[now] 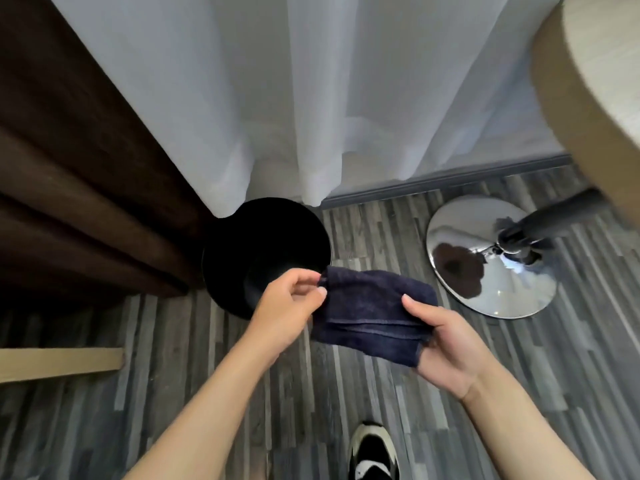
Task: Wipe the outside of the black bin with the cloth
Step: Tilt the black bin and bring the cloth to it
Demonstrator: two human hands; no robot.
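Note:
A round black bin (256, 244) stands upright on the floor at the foot of the curtains, its open mouth facing up. In front of it I hold a folded dark blue cloth (370, 310) in the air with both hands. My left hand (287, 306) pinches the cloth's upper left corner and overlaps the bin's near rim in view. My right hand (446, 341) grips the cloth's right side from below, thumb on top. The cloth is apart from the bin.
Brown drapes (79, 188) hang left of the bin, sheer white curtains (311, 98) behind it. A chrome table base (485, 261) sits to the right under a round beige tabletop (595, 98). A wooden edge (62, 362) lies left. My shoe (372, 452) is on the grey plank floor.

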